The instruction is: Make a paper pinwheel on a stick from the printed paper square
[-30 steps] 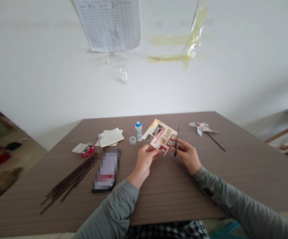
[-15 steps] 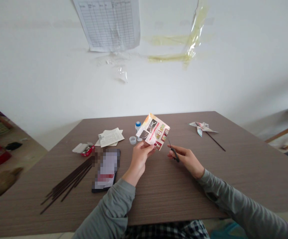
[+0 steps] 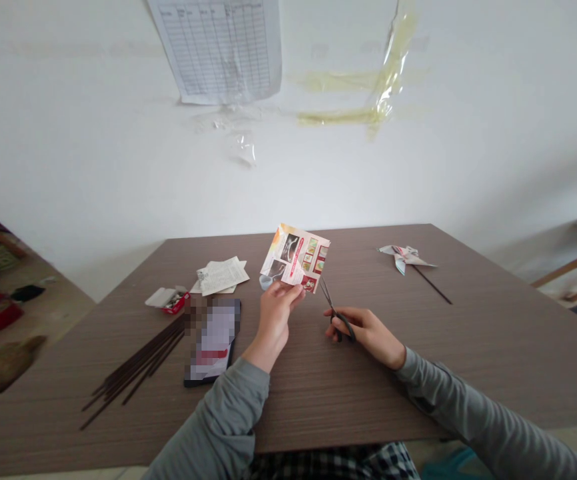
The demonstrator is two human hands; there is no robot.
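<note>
Pinched at its lower edge in my left hand is a square of printed paper, tilted up above the table and showing small pictures and red bands. My right hand grips dark-handled scissors. Their blades point up toward the paper's lower right corner and look slightly parted; whether they touch it I cannot tell. Behind the paper, a clear round cap shows only in part.
On the table's left lie paper squares, a small red open box, thin dark sticks and a phone. A paper pinwheel on a stick lies at the right. A white wall rises behind the table.
My left hand has turned the paper and brought it a little left, now covering the blue-capped bottle. The scissors have shifted left and slightly down, their blades now pointing more upward.
</note>
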